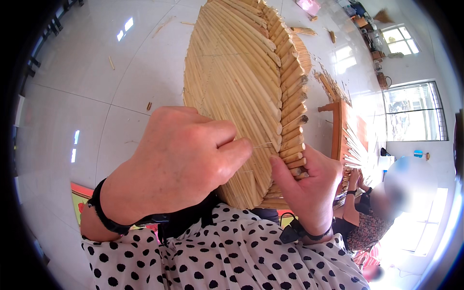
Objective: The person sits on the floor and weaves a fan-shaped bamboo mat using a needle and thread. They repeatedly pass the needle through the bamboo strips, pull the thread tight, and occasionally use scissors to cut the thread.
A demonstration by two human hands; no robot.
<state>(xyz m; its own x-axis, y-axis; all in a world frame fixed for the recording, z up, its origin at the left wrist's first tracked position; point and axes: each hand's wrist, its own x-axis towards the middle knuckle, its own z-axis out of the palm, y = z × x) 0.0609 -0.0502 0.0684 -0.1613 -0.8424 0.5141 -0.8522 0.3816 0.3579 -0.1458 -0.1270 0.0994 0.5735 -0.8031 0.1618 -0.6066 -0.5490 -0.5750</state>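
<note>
A stiff mat of straw-coloured plant stalks stretches away from my lap, its stalks laid side by side on a slant. Thin stitch lines cross its face, and cut stalk ends form a thick raised rim along the right side. My left hand is closed over the near part of the mat in a pinch. From its fingertips a thin pale thread runs to the rim. My right hand grips the rim at the lower right, thumb on the face and fingers curled round the cut ends.
Loose stalks and scraps lie on the glossy tiled floor. To the right stands a low wooden bench or table with more stalks on it. A co-worker sits there, hands on stalks. A patterned mat lies at the left.
</note>
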